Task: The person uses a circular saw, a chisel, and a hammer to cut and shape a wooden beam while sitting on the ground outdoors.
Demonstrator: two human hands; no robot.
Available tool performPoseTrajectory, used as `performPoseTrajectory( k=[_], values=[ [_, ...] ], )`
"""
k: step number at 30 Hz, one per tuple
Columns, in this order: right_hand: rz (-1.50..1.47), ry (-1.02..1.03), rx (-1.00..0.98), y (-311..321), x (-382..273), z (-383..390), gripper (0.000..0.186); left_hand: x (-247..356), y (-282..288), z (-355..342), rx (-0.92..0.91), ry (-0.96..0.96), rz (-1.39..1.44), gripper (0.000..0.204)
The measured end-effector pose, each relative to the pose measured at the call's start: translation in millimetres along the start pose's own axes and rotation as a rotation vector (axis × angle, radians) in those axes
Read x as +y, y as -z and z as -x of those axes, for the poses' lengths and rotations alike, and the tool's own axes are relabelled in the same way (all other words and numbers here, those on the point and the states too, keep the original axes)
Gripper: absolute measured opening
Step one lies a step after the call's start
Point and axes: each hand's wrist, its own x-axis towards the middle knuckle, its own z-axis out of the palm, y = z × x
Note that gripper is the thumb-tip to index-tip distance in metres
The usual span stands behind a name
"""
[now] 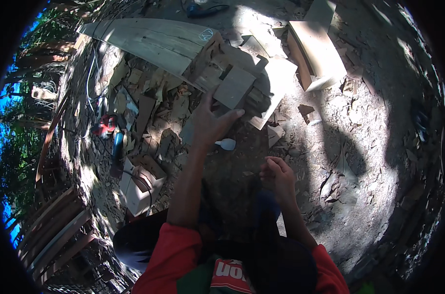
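Observation:
My left hand reaches forward, its fingers and thumb around the near end of a small squared wooden block. The block lies over other cut wood pieces on a wide board, partly in shadow. Closer to my body, my right hand hangs above the ground with its fingers curled closed. Whatever it may hold is too small or hidden to make out. A white spoon-shaped piece lies just below my left hand. From the wood pieces a long pale plank stretches to the far left.
A box-like wooden piece lies at the far right. To the left are a red tool, a dark blue-green cylinder and an open wooden box with a cord. A blue corded tool lies at the back. Wood scraps litter the dirt.

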Motion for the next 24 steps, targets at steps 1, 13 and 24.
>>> performPoseTrajectory(
  k=[1, 13, 24],
  values=[
    [0.020, -0.006, -0.005, -1.9, -0.4, 0.4, 0.026, -0.3, -0.3, -0.7, 0.009, 0.013, 0.015, 0.087],
    [0.113, -0.015, -0.065, 0.4, 20.1, -9.5, 0.026, -3.1, -8.0, 1.5, 0.026, -0.020, 0.050, 0.081],
    [0.087, 0.017, -0.068, 1.5, 23.4, -17.3, 0.027, -7.0, -5.7, -2.5, -0.044, -0.024, 0.195, 0.078]
  ],
)
